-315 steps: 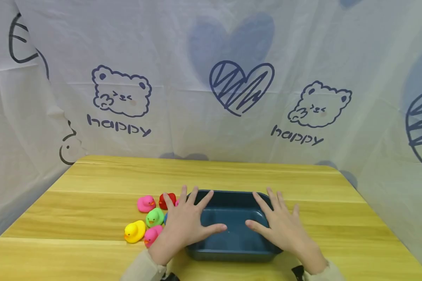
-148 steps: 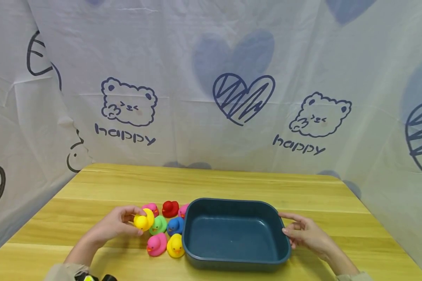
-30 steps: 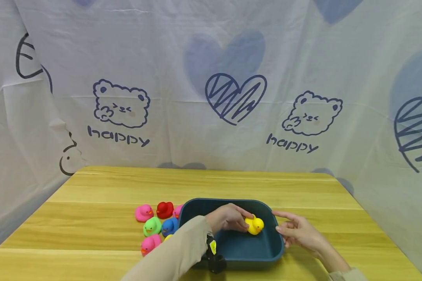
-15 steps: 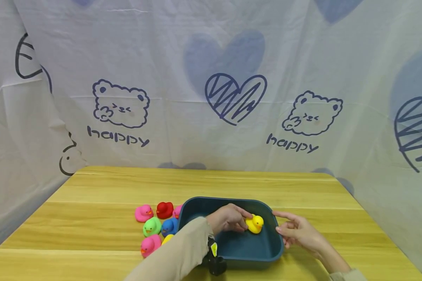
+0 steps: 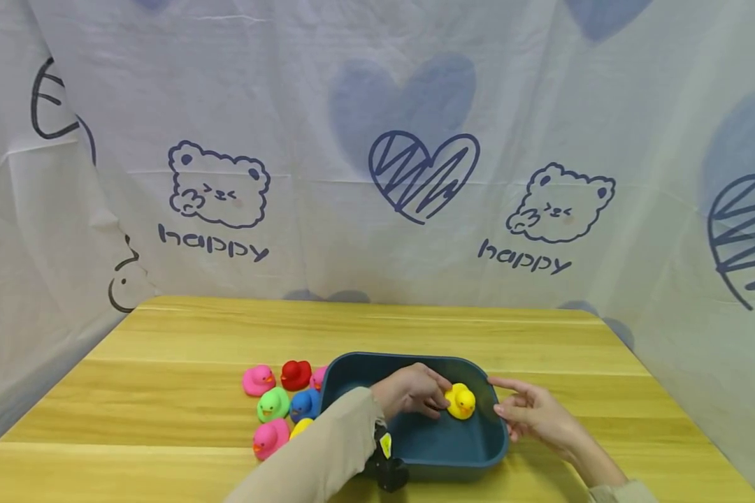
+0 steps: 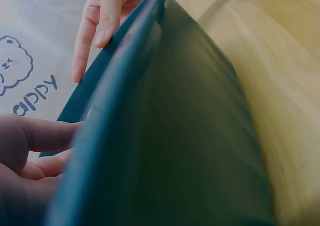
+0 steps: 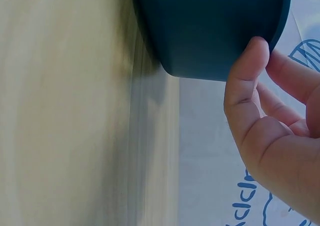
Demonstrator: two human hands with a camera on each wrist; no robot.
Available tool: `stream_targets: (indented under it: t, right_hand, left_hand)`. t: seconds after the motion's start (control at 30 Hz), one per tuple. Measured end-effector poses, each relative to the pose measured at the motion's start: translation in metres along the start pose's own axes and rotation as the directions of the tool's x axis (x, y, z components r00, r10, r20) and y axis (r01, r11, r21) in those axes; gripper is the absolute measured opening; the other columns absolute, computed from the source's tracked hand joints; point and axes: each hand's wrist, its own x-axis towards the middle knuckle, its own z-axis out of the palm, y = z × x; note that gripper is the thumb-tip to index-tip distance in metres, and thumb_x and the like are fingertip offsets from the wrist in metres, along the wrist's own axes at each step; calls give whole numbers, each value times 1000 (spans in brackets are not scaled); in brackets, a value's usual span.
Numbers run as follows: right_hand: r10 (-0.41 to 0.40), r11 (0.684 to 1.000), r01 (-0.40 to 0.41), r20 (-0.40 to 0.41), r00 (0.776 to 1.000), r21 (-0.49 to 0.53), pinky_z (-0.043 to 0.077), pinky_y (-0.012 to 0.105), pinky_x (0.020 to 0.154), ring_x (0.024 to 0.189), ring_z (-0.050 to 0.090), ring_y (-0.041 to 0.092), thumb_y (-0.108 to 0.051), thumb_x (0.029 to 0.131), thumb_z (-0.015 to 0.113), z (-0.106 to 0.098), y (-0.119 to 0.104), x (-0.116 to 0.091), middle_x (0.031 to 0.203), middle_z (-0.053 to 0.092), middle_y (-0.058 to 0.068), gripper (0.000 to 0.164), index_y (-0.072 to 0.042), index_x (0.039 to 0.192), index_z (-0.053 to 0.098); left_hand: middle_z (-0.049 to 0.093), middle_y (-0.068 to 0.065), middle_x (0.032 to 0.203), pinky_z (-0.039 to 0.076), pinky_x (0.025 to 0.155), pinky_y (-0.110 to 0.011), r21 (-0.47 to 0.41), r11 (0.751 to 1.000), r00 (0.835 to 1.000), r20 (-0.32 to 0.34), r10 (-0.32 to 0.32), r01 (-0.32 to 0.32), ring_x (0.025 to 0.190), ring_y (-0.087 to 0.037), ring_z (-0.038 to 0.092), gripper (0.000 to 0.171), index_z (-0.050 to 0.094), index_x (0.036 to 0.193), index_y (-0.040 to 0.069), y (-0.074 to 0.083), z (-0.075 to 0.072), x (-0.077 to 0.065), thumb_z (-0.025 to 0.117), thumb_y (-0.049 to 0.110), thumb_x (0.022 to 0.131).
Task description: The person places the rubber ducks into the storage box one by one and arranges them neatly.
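A dark blue plastic tub [image 5: 443,447] stands on the wooden table. Inside it, towards the right end, sits a yellow rubber duck [image 5: 461,402]. My left hand [image 5: 412,391] reaches over the tub's left side, its fingertips right at the duck's left edge and no longer wrapped round it. In the left wrist view the near wall hides the duck, and part of the left hand [image 6: 30,171] shows. My right hand [image 5: 537,419] touches the tub's right end from outside, index finger extended and thumb against the wall; the right wrist view shows this thumb [image 7: 250,65] close below the rim.
Left of the tub several rubber ducks cluster: pink [image 5: 259,381], red [image 5: 296,375], green [image 5: 273,404], blue [image 5: 305,405], another pink [image 5: 270,438] and a yellow one [image 5: 300,427] partly behind the left sleeve [image 5: 317,447]. A printed curtain [image 5: 327,209] hangs behind the table.
My left hand carried a yellow duck from the cluster into the tub. In the last half second its fingers loosened and the duck shifted slightly right. The right hand has stayed at the tub's end.
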Motion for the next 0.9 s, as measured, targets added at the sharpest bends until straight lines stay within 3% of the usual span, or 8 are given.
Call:
stream_targets:
  t: [0.2, 0.47, 0.67, 0.9]
  right_hand:
    - [4, 1000, -4, -12, 1000, -20, 47, 21, 52, 56, 54, 9, -9, 88, 56, 1, -1, 0, 81, 58, 7, 65, 14, 134, 16]
    - [-14, 1000, 14, -4, 1000, -23, 47, 21, 52, 57, 55, 9, -9, 88, 56, 1, -1, 0, 81, 59, 7, 65, 15, 134, 16]
    - [-18, 1000, 18, -4, 1000, -23, 48, 21, 52, 57, 54, 9, -10, 88, 56, 0, 1, -1, 81, 59, 7, 65, 16, 133, 16]
    - [-16, 1000, 16, 0, 1000, -15, 48, 22, 53, 58, 54, 9, -9, 88, 55, 1, 0, -1, 81, 59, 7, 64, 16, 133, 16]
  left_hand:
    - [60, -13, 99, 49, 75, -39, 35, 999, 1000, -8, 0, 0, 59, -12, 48, 36, 54, 115, -10, 1, -2, -1, 56, -12, 80]
    - [56, -18, 109, 45, 82, -45, -40, 999, 999, 19, 36, -35, 94, -30, 55, 36, 52, 117, -10, 6, -9, -6, 54, -12, 81]
    - [53, -22, 111, 42, 86, -46, -141, 988, 996, 52, 78, -70, 95, -33, 53, 38, 49, 119, -11, 9, -14, -13, 51, -13, 81]
    - [52, -23, 114, 42, 86, -44, -157, 980, 987, 85, 136, -121, 101, -35, 51, 37, 46, 121, -10, 12, -19, -25, 51, -7, 85]
